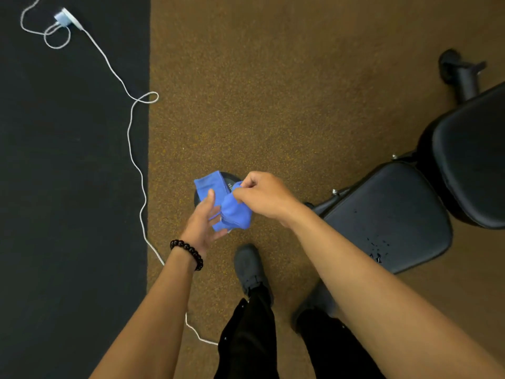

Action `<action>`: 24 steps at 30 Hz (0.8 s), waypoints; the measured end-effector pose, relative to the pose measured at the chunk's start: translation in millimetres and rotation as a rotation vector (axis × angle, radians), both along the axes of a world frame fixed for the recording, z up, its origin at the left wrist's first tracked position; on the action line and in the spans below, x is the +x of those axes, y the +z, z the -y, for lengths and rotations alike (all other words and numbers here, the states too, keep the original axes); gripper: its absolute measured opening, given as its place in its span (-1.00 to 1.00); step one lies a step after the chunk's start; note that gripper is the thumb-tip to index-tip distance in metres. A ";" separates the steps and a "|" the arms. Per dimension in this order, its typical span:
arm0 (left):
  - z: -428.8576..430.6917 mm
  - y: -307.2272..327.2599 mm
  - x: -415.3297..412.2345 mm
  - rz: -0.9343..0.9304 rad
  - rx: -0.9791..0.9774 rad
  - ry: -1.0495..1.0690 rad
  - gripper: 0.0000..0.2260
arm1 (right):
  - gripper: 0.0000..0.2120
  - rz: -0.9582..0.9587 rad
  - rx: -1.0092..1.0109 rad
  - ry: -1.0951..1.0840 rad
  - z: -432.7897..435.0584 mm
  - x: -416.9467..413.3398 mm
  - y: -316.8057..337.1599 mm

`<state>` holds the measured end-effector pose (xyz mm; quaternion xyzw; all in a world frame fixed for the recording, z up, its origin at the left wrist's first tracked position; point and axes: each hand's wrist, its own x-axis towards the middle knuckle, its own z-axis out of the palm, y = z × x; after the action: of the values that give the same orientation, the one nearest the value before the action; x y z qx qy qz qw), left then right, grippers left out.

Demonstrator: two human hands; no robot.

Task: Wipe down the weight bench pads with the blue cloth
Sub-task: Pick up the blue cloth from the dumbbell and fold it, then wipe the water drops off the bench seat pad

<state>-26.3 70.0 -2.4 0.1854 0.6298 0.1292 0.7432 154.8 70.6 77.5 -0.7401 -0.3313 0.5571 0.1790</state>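
The blue cloth [228, 206] is bunched between both hands above the floor, left of the bench. My left hand [203, 220], with a dark bead bracelet on the wrist, holds it from below, thumb on the flat part. My right hand [263, 195] pinches a fold of it from the top right. The black seat pad [390, 214] of the weight bench lies to the right, with water droplets near its front edge. The black back pad [470, 157] rises behind it at the far right.
A black weight plate [231, 180] lies on the brown speckled floor [273, 91] under the cloth. A white cable [131, 127] runs from a charger [65, 19] across the black mat [68, 160]. My dark shoes stand below the hands. A bench leg [461, 75] sticks out top right.
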 end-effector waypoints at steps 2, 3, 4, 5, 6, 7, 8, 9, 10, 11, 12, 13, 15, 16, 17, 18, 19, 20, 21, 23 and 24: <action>5.4 6.8 12.2 0.197 -0.112 0.007 -0.37 | -0.95 -0.080 0.029 0.008 10.7 15.9 15.7; 9.8 9.6 20.2 0.305 -0.171 0.043 -0.34 | -0.96 -0.177 0.024 -0.004 18.7 24.6 23.2; 14.8 12.2 27.6 0.386 -0.222 0.074 -0.33 | -0.92 -0.273 0.006 -0.005 28.5 34.0 30.7; 20.3 14.9 34.9 0.455 -0.260 0.084 -0.34 | -0.87 -0.342 -0.014 0.004 39.1 43.6 36.6; 26.0 18.8 44.0 0.476 -0.268 0.070 -0.36 | -0.82 -0.371 -0.031 0.025 52.1 54.8 40.9; 32.3 21.9 53.6 0.482 -0.249 0.042 -0.40 | -0.78 -0.377 -0.043 0.041 66.2 66.6 42.4; 38.0 23.1 62.8 0.461 -0.210 0.008 -0.45 | -0.76 -0.371 -0.053 0.049 80.4 78.2 42.5; 44.3 25.9 73.2 0.424 -0.164 -0.019 -0.50 | -0.74 -0.366 -0.066 0.037 94.1 89.5 39.8; 50.9 28.2 82.6 0.367 -0.112 -0.041 -0.55 | -0.74 -0.364 -0.081 0.006 108.7 99.2 37.4; 57.3 30.9 91.4 0.292 -0.054 -0.065 -0.59 | -0.76 -0.352 -0.095 -0.048 124.0 106.5 34.9; 64.6 33.0 99.6 0.216 0.010 -0.099 -0.60 | -0.81 -0.329 -0.106 -0.113 140.7 110.7 31.8; 72.2 35.3 107.1 0.156 0.064 -0.151 -0.60 | -0.88 -0.300 -0.113 -0.187 158.5 111.3 26.0; 88.7 38.5 119.1 0.072 0.166 -0.278 -0.61 | -0.86 -0.175 -0.119 -0.297 194.2 104.0 8.7; 95.7 36.8 123.4 0.029 0.224 -0.339 -0.62 | -0.82 -0.065 -0.111 -0.315 210.9 99.3 -2.9; 101.8 33.5 126.9 -0.019 0.293 -0.398 -0.61 | -0.81 0.014 -0.111 -0.334 223.7 94.5 -10.5; 106.8 28.2 130.7 -0.054 0.363 -0.455 -0.59 | -0.83 0.057 -0.106 -0.372 234.7 89.6 -17.9; 109.9 23.6 135.1 -0.087 0.425 -0.503 -0.59 | -0.85 0.084 -0.097 -0.428 241.9 85.7 -21.9; 111.2 19.9 140.4 -0.117 0.489 -0.545 -0.60 | -0.86 0.106 -0.084 -0.484 246.6 82.2 -24.8; 110.9 20.3 146.6 -0.154 0.555 -0.578 -0.61 | -0.86 0.123 -0.072 -0.540 248.5 79.2 -23.6; 108.1 20.8 159.6 -0.232 0.711 -0.624 -0.57 | -0.85 0.133 -0.046 -0.623 249.8 73.8 -26.4; 107.1 18.7 164.2 -0.278 0.796 -0.647 -0.50 | -0.85 0.140 -0.036 -0.629 249.6 71.2 -28.8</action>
<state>138.0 -37.1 16.3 0.6531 0.5354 0.0966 0.5268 226.0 -179.0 48.7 -0.8457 -0.0881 0.4282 0.3061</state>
